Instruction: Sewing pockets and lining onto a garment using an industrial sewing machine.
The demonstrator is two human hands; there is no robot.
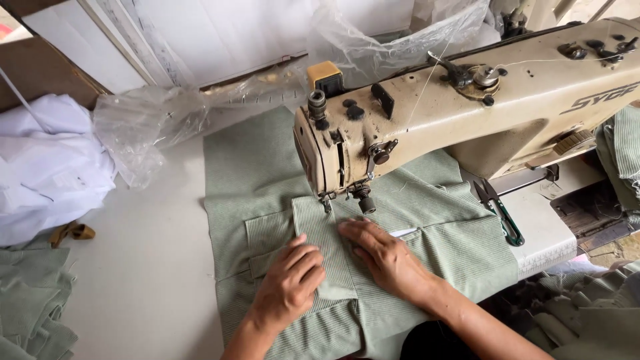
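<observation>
Both hands lie nearest the lens, pressed flat on a pale green ribbed fabric piece (427,220) that covers the middle of the white worktable (147,267). That table is the biggest thing in view, and the cloth stretches across it from its left-centre part to under the machine.

Next in size, a cream-coloured industrial sewing machine (480,100) runs from the upper right toward the middle, its needle end standing over the cloth just above the fingertips. A heap of white cloth (47,167) sits at the far left, with crumpled clear plastic sheeting (140,127) beside it. Stacked green fabric pieces (30,300) fill the lower left corner.

On the cloth, a narrow green ribbed strip (330,253) runs from the presser foot down toward the person. The left hand (290,280) rests on the strip's left edge, fingers loosely curled and close together, clamping nothing. The right hand (383,257) lies on the strip's right side, fingers stretched out flat and slightly apart, pressing the cloth down.

Smallest, green-handled thread snips (499,212) lie on the machine bed, well to the right of the hands.
</observation>
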